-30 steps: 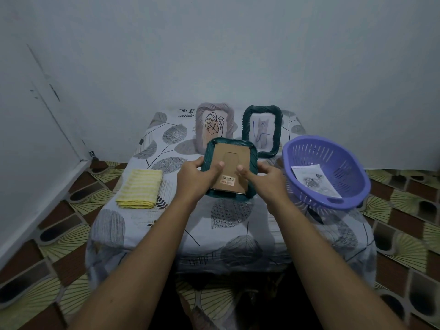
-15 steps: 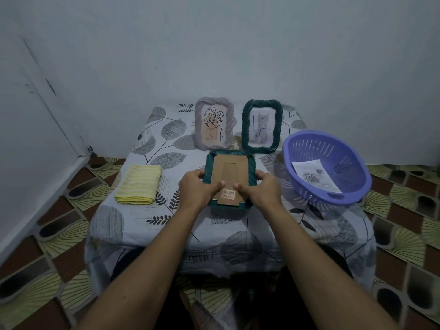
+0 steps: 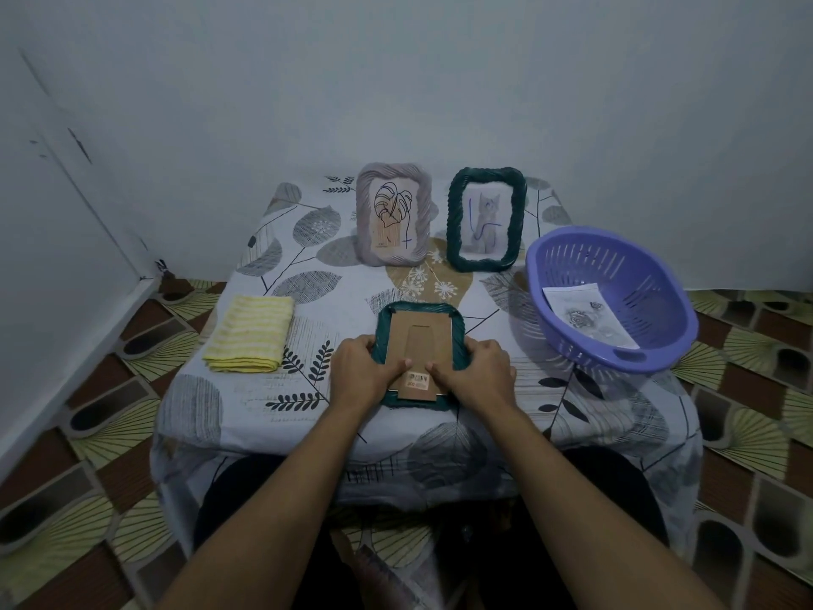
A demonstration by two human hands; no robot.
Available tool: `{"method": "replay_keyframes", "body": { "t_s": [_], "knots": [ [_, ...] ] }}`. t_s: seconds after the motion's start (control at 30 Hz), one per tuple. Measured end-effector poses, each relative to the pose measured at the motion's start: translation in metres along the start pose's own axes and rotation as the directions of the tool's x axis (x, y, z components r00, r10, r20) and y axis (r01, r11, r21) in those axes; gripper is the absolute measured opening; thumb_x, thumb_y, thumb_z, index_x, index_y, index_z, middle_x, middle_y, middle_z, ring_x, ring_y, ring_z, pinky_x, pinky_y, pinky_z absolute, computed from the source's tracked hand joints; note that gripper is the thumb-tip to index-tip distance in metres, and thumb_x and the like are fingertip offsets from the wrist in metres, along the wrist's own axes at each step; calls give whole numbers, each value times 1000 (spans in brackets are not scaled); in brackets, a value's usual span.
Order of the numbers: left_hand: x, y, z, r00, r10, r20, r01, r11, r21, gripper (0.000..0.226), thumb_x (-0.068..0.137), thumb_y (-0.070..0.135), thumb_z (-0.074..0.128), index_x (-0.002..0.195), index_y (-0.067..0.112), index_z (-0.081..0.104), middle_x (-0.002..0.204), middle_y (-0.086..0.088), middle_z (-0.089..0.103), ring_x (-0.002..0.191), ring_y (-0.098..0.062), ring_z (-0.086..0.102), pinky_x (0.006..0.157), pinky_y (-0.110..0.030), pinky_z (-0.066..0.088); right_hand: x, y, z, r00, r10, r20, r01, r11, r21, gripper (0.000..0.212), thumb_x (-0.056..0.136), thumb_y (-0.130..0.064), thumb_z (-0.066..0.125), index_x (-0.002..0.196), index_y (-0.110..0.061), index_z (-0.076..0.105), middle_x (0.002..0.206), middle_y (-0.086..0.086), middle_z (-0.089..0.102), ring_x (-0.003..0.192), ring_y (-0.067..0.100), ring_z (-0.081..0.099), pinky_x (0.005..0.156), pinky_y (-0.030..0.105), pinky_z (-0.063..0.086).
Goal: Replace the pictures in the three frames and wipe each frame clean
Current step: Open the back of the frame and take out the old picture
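Front frame [image 3: 421,308], held aloft a second ago, now face down on counter [image 3: 308,389], near edge. Left hand [image 3: 358,374], right hand [image 3: 479,372] grip its sides, thumbs on backing [image 3: 420,345]. Back ready for opening, picture swap probably next.

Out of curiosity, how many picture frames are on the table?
3: grey frame standing at the back, green frame beside it, face-down frame nearer, held by left hand and right hand.

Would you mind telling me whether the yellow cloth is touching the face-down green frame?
Apart. The head view shows a strip of patterned tablecloth between the yellow cloth and the face-down green frame, which the left hand grips.
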State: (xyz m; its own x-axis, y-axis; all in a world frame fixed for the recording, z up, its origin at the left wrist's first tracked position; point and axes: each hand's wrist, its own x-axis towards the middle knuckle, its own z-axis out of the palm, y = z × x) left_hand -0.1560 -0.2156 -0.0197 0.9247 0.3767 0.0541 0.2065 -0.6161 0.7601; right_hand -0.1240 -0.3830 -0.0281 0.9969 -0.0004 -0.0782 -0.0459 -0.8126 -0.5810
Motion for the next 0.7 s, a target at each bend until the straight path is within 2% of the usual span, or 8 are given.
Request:
{"method": "replay_keyframes", "body": {
  "t_s": [0.17,0.3,0.37,0.43,0.53,0.6,0.7],
  "knots": [
    [3,-2,3,1000,-15,27,15,1000,6,50,74,32,86,113,5,71,107,-9,74,80,-9,59,63,-14,40,2,8,5,998,-63,-22,59,987,-151,80,84,-69,57,143,-17,43,137,8,46,128,29,37,102,40,32],
    [7,-3,4,999,-40,31,40,999,13,58,73,34,87,118,3,66,114,-9,71,87,-11,56,72,-21,40,7,6,8,997,-79,-19,74,977,-200,83,80,-68,56,141,-15,38,139,7,41,128,26,34,101,40,29],
    [8,-5,5,998,-55,32,55,998,7,63,72,35,88,121,3,64,117,-9,69,91,-11,54,75,-22,40,10,4,10,995,-96,-7,93,978,-188,92,77,-68,51,149,-16,26,150,6,31,137,25,27,105,44,26],
    [9,-6,4,997,-63,35,63,998,1,64,72,35,88,121,3,63,117,-9,68,91,-11,55,75,-21,40,17,2,11,991,-133,32,137,971,-197,96,80,-65,46,157,-22,8,164,5,12,149,25,11,114,50,17],
    [9,-7,4,998,-54,42,54,999,-1,63,71,33,88,121,2,65,116,-9,69,91,-12,57,73,-17,38,26,1,11,972,-194,133,223,940,-258,79,94,-61,38,158,-35,0,168,6,-8,154,27,-6,119,56,3],
    [10,-9,4,998,-50,47,50,999,13,70,71,36,88,126,1,62,121,-12,64,102,-19,59,78,-19,38,31,2,13,963,-207,173,249,930,-272,71,97,-63,31,157,-42,-1,167,6,-12,154,28,-7,120,55,-3],
    [14,-12,4,997,-49,62,46,998,45,83,70,38,88,136,3,52,129,-15,57,118,-26,55,92,-28,40,33,5,18,961,-206,183,255,920,-299,66,98,-67,26,156,-47,3,168,6,-12,154,29,-4,121,54,-3]
  ]
}}
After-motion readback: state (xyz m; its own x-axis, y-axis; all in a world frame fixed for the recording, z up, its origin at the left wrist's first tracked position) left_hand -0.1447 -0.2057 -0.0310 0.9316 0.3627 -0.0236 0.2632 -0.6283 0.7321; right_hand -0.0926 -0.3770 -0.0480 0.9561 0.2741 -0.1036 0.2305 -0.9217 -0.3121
